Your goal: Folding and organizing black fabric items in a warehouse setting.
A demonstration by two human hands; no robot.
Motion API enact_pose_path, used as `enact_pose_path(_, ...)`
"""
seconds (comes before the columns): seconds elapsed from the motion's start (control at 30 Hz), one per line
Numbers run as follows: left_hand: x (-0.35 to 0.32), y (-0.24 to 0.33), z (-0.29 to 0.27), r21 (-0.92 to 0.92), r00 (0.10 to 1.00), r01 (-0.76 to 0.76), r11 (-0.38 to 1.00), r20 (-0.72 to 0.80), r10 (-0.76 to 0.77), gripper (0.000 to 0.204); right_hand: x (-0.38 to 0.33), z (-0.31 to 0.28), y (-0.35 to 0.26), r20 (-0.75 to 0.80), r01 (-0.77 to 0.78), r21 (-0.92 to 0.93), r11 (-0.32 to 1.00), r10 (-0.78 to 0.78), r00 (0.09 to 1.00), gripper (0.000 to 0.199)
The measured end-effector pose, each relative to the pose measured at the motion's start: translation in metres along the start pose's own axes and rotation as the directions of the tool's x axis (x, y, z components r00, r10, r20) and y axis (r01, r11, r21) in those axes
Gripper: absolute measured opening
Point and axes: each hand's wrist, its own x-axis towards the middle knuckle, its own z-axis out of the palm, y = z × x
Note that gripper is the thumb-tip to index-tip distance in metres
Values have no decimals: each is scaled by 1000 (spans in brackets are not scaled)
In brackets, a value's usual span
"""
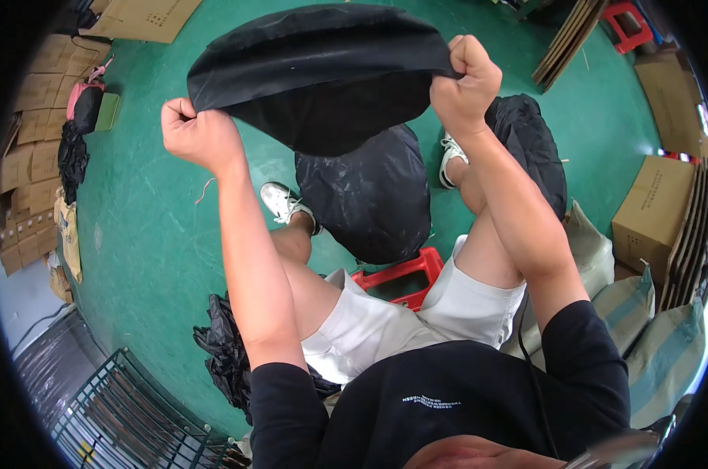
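Observation:
Both arms are stretched forward, holding up a round black fabric cover (315, 66) by opposite sides of its edge. My left hand (203, 137) is closed in a fist on its left end, and my right hand (467, 86) grips the right end the same way. Between the hands the edge hangs in a loose fold, with the darker inside showing below. Under it, between my legs, a bulky rounded black pile (365, 199) of similar material rests by a red plastic stool (405, 277). Part of that pile is hidden by the raised cover.
Another black bundle (530, 148) lies by my right foot, and crumpled black plastic (225, 352) by my left hip. Woven sacks (623, 305) and a cardboard box (647, 207) stand at right. Stacked cartons (37, 148) line the left, with a green wire rack (127, 406) nearer.

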Motion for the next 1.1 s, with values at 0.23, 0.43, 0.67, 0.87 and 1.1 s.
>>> enact_pose_path(0.23, -5, -1, -1, -65, 596, 731, 679, 547, -588, 31, -10, 6, -18, 102, -44, 3, 999, 44, 994, 27)
enact_pose_path(0.43, -20, 26, 3, -519, 427, 848, -104, 788, -444, 63, -50, 35, -54, 597, 213, 57, 975, -205, 776, 28)
enact_pose_path(0.67, -31, 33, 9, -382, 390, 921, 77, 892, -229, 42, -53, 40, -67, 766, 122, 208, 971, -239, 597, 38)
enact_pose_path(0.87, -36, 40, -2, -262, 287, 957, 123, 915, -284, 32, -2, -3, -32, 882, -861, 432, 267, -325, 342, 56)
enact_pose_path(1.1, -53, 58, -20, 42, -41, 986, 163, 999, -14, 41, 13, -4, -13, 809, -856, 475, 204, 281, 516, 71)
